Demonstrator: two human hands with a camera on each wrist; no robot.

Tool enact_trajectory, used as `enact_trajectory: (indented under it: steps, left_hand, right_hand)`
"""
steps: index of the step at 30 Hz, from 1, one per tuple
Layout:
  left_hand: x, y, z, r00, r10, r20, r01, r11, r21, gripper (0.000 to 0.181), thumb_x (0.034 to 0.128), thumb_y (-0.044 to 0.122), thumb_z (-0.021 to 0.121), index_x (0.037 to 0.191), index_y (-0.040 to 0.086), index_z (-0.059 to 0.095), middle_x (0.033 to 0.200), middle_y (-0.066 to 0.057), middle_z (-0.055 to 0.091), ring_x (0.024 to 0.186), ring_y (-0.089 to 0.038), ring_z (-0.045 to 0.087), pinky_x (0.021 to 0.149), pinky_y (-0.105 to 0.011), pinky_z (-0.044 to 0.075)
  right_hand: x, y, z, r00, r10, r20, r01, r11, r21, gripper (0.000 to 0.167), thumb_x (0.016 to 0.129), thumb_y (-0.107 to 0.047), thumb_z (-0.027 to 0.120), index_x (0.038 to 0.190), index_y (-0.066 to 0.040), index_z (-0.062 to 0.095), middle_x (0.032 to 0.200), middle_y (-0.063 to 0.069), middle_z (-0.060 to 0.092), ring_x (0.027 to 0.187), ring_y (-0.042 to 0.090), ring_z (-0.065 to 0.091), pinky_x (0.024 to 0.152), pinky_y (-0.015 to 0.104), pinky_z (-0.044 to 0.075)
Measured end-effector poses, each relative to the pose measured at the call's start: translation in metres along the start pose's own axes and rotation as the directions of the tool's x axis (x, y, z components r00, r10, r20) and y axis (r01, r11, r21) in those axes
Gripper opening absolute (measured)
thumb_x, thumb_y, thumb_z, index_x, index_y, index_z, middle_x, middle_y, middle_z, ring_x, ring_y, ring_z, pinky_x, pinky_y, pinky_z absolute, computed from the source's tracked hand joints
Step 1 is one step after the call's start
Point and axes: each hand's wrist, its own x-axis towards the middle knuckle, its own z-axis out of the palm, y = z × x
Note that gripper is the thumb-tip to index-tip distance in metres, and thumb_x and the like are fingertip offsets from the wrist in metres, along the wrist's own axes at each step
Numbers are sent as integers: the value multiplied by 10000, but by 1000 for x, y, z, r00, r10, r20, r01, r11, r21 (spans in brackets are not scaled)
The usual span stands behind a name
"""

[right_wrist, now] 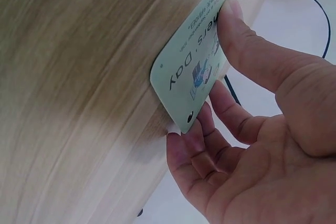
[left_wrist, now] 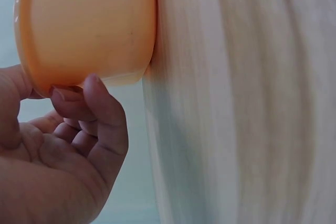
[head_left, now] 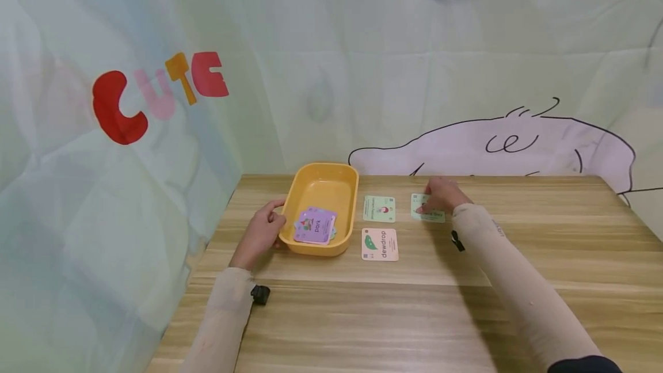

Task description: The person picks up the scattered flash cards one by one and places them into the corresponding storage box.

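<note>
My left hand (head_left: 260, 235) holds the near left rim of a yellow tray (head_left: 355, 206); in the left wrist view, the thumb and curled fingers of that hand (left_wrist: 63, 140) meet at the orange-looking tray wall (left_wrist: 100, 24). Inside the tray lies a purple "park" card (head_left: 317, 226) on other cards. On the right, my right hand (head_left: 446, 193) is at a green card (head_left: 435, 216). The right wrist view shows the thumb of this hand (right_wrist: 252, 124) on the green card's face (right_wrist: 184, 61), with fingers curled at its edge.
Between the tray and my right hand, another green card (head_left: 379, 209) lies above a pink "dewdrop" card (head_left: 384, 249) on the wooden table (head_left: 388, 321). A printed cloth (head_left: 311, 62) hangs behind the table and along its left side.
</note>
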Motion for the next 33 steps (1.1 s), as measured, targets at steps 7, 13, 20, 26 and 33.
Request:
enact_trajectory:
  steps: [7, 13, 20, 26, 33]
  left_hand:
    - [-1, 0, -1, 1000, 7, -4, -7, 1000, 11, 481, 1017, 178, 484, 1498, 154, 474, 886, -79, 510, 660, -198, 532, 588, -326, 539]
    - [-2, 0, -1, 1000, -2, -2, 2, 1000, 19, 482, 1021, 193, 486, 1502, 161, 468, 902, -88, 520, 670, -206, 540, 598, -335, 547]
    - [-4, -2, 1, 1000, 3, 4, -3, 1000, 19, 490, 1016, 181, 489, 1504, 143, 464, 891, -93, 534, 645, -204, 539, 584, -333, 540]
    - [-5, -4, 3, 1000, -6, -6, 6, 1000, 11, 491, 1011, 200, 492, 1501, 171, 471, 889, -92, 538, 635, -213, 544, 583, -330, 536]
    - [-3, -1, 1, 1000, 9, -9, -9, 1000, 5, 491, 1014, 187, 491, 1503, 160, 468, 873, -86, 534, 621, -199, 536, 569, -324, 531]
  right_hand:
    - [1, 0, 2, 1000, 23, 5, -23, 999, 32, 595, 859, -269, 822, 1286, 62, 573, 1279, 234, 583, 1096, 345, 526, 1043, 525, 454]
    - [-1, -1, 1, 1000, 22, 16, -23, 999, 40, 585, 870, -255, 811, 1301, 61, 573, 1291, 236, 587, 1102, 342, 533, 1051, 527, 452]
    - [-1, 4, 3, 999, 33, 36, -36, 996, 85, 588, 841, -257, 838, 1278, 36, 576, 1264, 215, 590, 1079, 335, 534, 1009, 514, 473]
    - [-1, 8, 2, 998, 17, 52, -24, 990, 138, 574, 830, -242, 847, 1255, 20, 563, 1233, 196, 588, 1065, 323, 529, 997, 498, 464]
    - [3, 12, 3, 997, -64, 47, 53, 977, 208, 535, 826, -210, 848, 1230, 2, 568, 1224, 175, 591, 1097, 320, 532, 1046, 530, 430]
